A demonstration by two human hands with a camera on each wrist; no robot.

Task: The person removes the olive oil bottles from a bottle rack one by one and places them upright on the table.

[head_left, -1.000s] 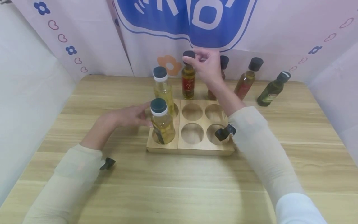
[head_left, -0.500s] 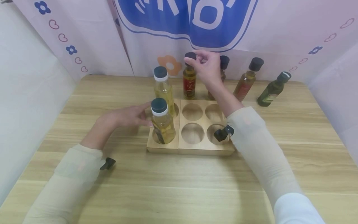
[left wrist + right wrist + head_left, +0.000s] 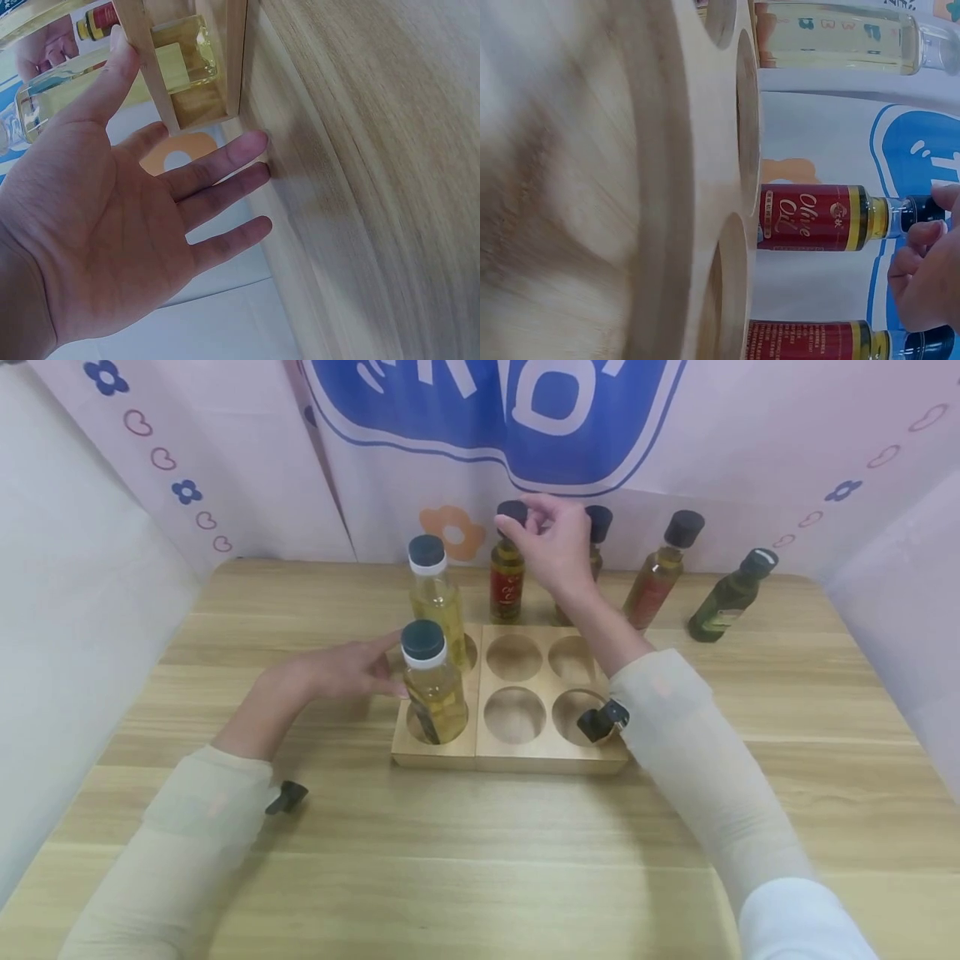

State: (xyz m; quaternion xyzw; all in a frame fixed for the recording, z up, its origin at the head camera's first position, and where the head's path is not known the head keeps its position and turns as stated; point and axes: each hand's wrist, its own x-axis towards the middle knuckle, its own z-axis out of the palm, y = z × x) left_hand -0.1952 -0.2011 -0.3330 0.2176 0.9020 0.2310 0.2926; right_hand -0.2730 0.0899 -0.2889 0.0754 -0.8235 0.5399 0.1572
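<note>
My right hand (image 3: 558, 547) pinches the black cap of a small olive oil bottle (image 3: 507, 583) with a red label. This bottle stands upright behind the wooden rack (image 3: 517, 753), as the right wrist view also shows. The left hand (image 3: 337, 672) lies beside the rack's left end, its fingers spread and fairly straight in the left wrist view. Its thumb (image 3: 124, 56) is at the rack's side wall; whether it presses there I cannot tell. Two larger clear bottles of yellow oil, a front one (image 3: 442, 706) and a rear one (image 3: 437, 606), stand in the rack's left holes.
Beyond the right forearm stand another red-labelled bottle (image 3: 651, 589) and a dark green bottle (image 3: 727, 603). One more black-capped bottle (image 3: 597, 527) is partly hidden behind the right hand. A printed cloth (image 3: 405, 485) hangs along the table's (image 3: 480, 868) back edge.
The olive oil bottle and the right hand have shifted slightly to the right since a second ago. The left hand has stayed in place.
</note>
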